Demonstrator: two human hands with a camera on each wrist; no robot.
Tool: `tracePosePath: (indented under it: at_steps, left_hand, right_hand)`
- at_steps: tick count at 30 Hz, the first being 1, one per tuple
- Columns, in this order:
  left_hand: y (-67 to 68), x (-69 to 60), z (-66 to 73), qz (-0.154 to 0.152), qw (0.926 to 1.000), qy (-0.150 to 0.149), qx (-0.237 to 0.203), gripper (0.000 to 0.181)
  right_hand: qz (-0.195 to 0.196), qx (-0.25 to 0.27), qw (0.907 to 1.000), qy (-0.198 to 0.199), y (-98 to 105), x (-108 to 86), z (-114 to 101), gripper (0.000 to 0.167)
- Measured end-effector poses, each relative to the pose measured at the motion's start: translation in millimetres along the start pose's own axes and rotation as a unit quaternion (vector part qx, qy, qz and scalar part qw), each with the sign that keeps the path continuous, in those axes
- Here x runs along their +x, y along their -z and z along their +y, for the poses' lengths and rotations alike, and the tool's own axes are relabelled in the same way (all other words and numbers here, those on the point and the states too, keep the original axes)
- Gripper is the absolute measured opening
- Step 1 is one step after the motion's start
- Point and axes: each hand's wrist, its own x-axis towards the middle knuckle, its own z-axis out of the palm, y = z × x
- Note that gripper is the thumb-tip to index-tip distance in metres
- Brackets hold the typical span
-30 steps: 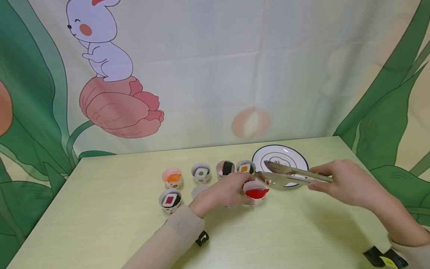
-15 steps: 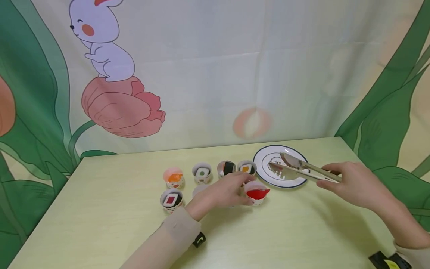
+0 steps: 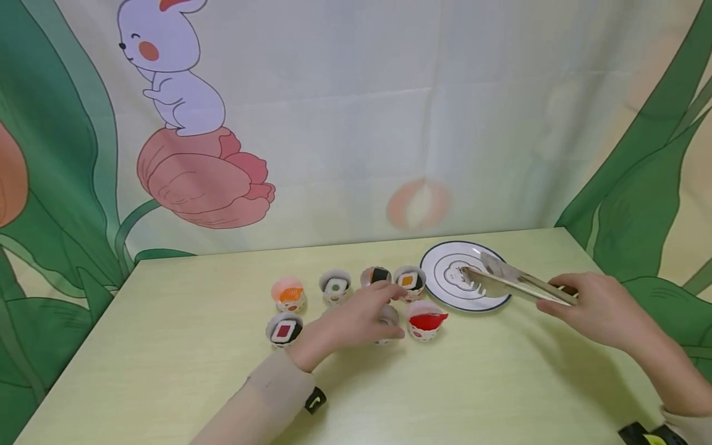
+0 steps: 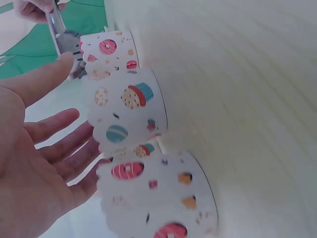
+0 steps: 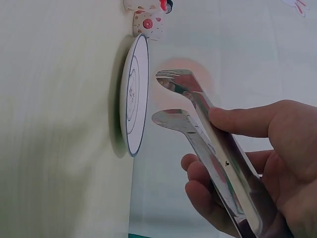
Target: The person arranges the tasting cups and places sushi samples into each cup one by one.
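My left hand [image 3: 361, 318] hovers over the front row of paper cups, fingers spread and nothing gripped. Right by its fingertips stands a white paper cup [image 3: 388, 318], partly hidden, and I cannot tell whether they touch it. Just to the right is a paper cup holding a red-topped toy sushi [image 3: 426, 322]. In the left wrist view, the patterned cup [image 4: 126, 109] stands in front of the spread fingers. My right hand [image 3: 597, 312] grips metal tongs [image 5: 218, 148], whose tips are parted with nothing between them. They hang over the blue-rimmed white plate [image 3: 442, 284].
More paper cups with toy sushi stand to the left and behind: orange-topped [image 3: 290, 295], green-centred [image 3: 335, 287], black-wrapped [image 3: 379, 275], yellow-centred [image 3: 408, 281] and red-centred [image 3: 284, 330]. A printed cloth [image 3: 322, 154] hangs behind the table [image 3: 194, 358].
My left hand has drawn back leftward from the cup with the red-topped sushi, which stays on the table. My right hand has moved the tongs right, across the plate.
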Motion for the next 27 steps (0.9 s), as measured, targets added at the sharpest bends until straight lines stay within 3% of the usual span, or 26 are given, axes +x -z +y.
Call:
tracePosePath:
  at_steps: [12,22,27]
  left_hand:
    - [13.4,-20.3,-15.1,0.031,0.9989,0.011,-0.033,0.060]
    - [19.4,-33.8,-21.7,0.049,0.9979,-0.004,-0.043,0.057]
    - [21.8,-39.6,-22.6,0.058,0.9971,0.015,-0.047,0.059]
  right_hand:
    - [-0.003,-0.001,0.9997,-0.025,-3.4,-0.8,15.5,0.056]
    - [-0.007,0.001,0.9983,-0.057,-10.9,0.0,33.4,0.060]
    - [-0.016,0.029,0.9968,-0.072,-12.8,-5.3,36.0,0.057]
